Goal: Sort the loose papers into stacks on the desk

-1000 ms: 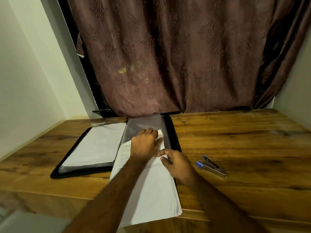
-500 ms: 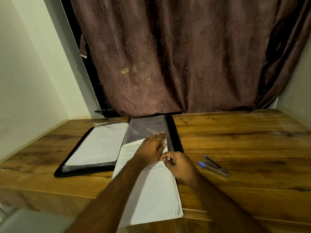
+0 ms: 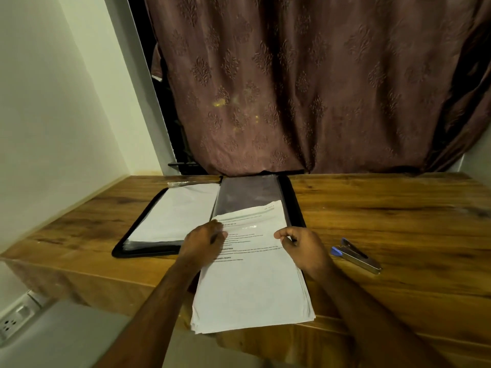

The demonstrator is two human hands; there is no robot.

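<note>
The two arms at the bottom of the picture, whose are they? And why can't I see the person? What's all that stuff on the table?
The arms belong to a person wearing a camera on their head, so you see what they see, looking down at their own hands. That is why no face shows.

On the wooden desk lies an open black folder. Its left side holds white sheets. A stack of papers with printed lines lies partly on the folder and hangs a little over the desk's near edge.

The left hand holds the stack's left edge, and the right hand pinches its right edge. To the right lies a stapler, silver with a blue end. Behind the desk hangs a brown patterned curtain.
</note>
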